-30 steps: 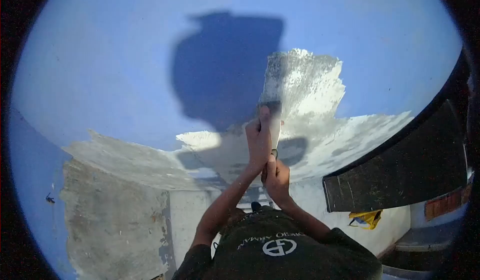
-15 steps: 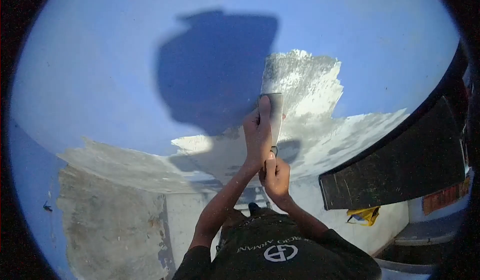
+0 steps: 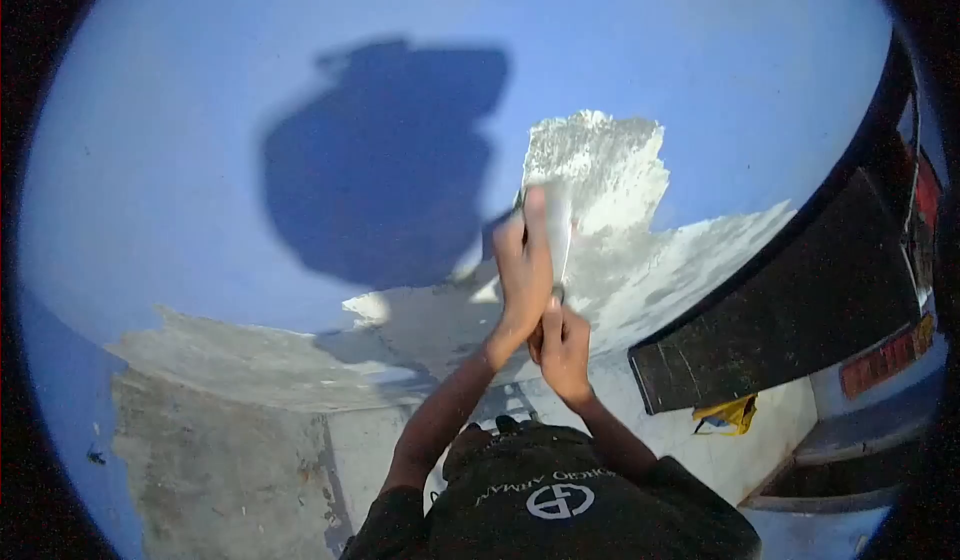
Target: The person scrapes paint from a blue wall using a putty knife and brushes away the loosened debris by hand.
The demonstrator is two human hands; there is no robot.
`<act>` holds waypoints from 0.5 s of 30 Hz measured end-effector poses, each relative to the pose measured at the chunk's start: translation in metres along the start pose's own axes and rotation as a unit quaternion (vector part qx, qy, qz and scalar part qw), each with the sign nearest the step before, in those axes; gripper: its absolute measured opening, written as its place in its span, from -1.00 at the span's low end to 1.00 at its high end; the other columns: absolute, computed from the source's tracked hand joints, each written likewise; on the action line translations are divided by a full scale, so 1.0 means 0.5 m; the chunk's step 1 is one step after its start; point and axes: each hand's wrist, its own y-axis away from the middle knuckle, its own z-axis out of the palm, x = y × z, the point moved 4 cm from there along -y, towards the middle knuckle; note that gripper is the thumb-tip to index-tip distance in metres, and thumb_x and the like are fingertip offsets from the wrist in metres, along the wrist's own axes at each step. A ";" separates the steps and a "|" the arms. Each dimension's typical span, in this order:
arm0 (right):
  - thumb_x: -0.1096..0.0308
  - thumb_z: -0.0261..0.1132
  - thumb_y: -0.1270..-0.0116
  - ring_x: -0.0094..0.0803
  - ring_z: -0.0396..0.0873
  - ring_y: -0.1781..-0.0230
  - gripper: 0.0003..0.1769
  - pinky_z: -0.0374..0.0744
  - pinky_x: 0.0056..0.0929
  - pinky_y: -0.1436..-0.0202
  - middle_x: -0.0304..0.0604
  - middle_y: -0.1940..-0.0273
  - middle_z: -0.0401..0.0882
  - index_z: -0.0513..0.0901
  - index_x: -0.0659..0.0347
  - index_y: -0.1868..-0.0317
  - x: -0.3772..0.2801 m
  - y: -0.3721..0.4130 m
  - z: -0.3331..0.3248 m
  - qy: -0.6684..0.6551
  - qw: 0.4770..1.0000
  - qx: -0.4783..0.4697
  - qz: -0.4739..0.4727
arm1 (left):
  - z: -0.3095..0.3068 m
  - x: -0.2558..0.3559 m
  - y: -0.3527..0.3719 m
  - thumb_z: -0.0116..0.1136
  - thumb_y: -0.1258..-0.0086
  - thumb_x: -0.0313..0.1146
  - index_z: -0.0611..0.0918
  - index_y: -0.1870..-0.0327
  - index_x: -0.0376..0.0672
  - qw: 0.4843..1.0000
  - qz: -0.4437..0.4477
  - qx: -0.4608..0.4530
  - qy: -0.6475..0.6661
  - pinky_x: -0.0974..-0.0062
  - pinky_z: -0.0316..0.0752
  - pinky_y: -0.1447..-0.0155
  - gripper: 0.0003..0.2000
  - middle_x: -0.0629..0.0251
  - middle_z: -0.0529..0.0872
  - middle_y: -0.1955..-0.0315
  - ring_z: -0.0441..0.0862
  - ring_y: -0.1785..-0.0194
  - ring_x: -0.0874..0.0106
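A scraper [image 3: 560, 222] with a wide metal blade is pressed against the blue wall [image 3: 190, 140], its blade edge upward on a patch of bare plaster [image 3: 610, 160]. My left hand [image 3: 522, 270] grips the blade's left side, with one finger stretched up along it. Just below, my right hand [image 3: 564, 355] is closed around the lower end, where the handle is mostly hidden by the fingers. The blade is slightly blurred. Ragged paint edges surround the patch, which runs down into a broader scraped band [image 3: 640, 270].
A dark board [image 3: 780, 310] slants along the right side, with a yellow item [image 3: 738, 415] beneath it. Bare grey plaster [image 3: 220, 460] covers the lower left wall. A large head-shaped shadow falls on the blue paint.
My view has shifted slightly, and the shadow sits further left and lower. Both hands remain on the scraper, and the blade stays within the same bare patch. My left index finger now points straighter up.
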 end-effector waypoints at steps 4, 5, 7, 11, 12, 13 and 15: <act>0.09 -0.16 -0.56 -0.66 0.19 0.79 -0.44 0.15 -0.60 0.72 -0.33 0.76 0.26 0.32 0.23 0.60 -0.089 -0.023 0.014 0.026 0.996 0.037 -0.081 | 0.004 0.030 -0.031 -0.16 -0.53 0.02 0.49 0.64 -0.25 0.999 0.053 -0.003 0.005 0.57 0.01 0.54 -0.43 0.56 0.27 0.74 0.10 0.59 0.71; 0.08 -0.17 -0.56 -0.67 0.20 0.79 -0.43 0.15 -0.60 0.72 -0.33 0.76 0.26 0.33 0.23 0.60 -0.079 -0.022 0.011 0.028 0.997 0.024 -0.071 | 0.003 0.011 -0.032 -0.15 -0.53 0.01 0.50 0.63 -0.26 0.998 0.056 0.005 -0.024 0.56 0.01 0.54 -0.43 0.56 0.29 0.74 0.11 0.60 0.71; 0.07 -0.17 -0.56 -0.67 0.19 0.80 -0.43 0.15 -0.60 0.73 -0.33 0.77 0.26 0.33 0.22 0.60 -0.042 0.000 0.006 0.026 0.997 0.029 -0.063 | 0.006 -0.033 -0.004 -0.15 -0.52 0.02 0.56 0.60 -0.30 0.996 0.080 0.043 0.004 0.55 0.02 0.54 -0.42 0.55 0.29 0.75 0.12 0.61 0.69; 0.08 -0.16 -0.56 -0.67 0.17 0.80 -0.44 0.13 -0.59 0.74 -0.34 0.76 0.23 0.30 0.20 0.61 -0.062 -0.014 0.013 0.037 0.997 0.038 -0.047 | 0.000 -0.017 -0.022 -0.15 -0.52 0.04 0.65 0.48 -0.34 0.999 0.032 0.006 0.002 0.57 0.03 0.53 -0.42 0.55 0.31 0.75 0.12 0.62 0.70; 0.08 -0.15 -0.56 -0.67 0.17 0.81 -0.44 0.13 -0.59 0.74 -0.33 0.76 0.24 0.31 0.21 0.60 -0.095 -0.025 0.023 0.013 0.997 0.041 -0.066 | 0.004 0.023 -0.039 -0.15 -0.52 0.04 0.65 0.47 -0.34 0.999 0.029 -0.008 0.021 0.57 0.03 0.53 -0.42 0.54 0.31 0.75 0.13 0.61 0.70; 0.07 -0.14 -0.56 -0.66 0.18 0.81 -0.45 0.13 -0.59 0.74 -0.33 0.76 0.25 0.31 0.21 0.60 -0.114 -0.029 0.026 -0.012 0.995 0.043 -0.088 | 0.007 0.046 -0.045 -0.14 -0.52 0.03 0.65 0.47 -0.34 0.999 0.029 -0.020 0.040 0.58 0.03 0.53 -0.43 0.54 0.32 0.75 0.14 0.61 0.70; 0.06 -0.14 -0.55 -0.64 0.19 0.82 -0.45 0.13 -0.57 0.75 -0.32 0.77 0.25 0.31 0.21 0.59 -0.096 -0.022 0.013 -0.017 0.996 0.035 -0.075 | 0.007 0.043 -0.030 -0.14 -0.52 0.03 0.64 0.48 -0.34 0.997 0.065 -0.024 0.044 0.56 0.05 0.53 -0.43 0.53 0.30 0.76 0.16 0.61 0.69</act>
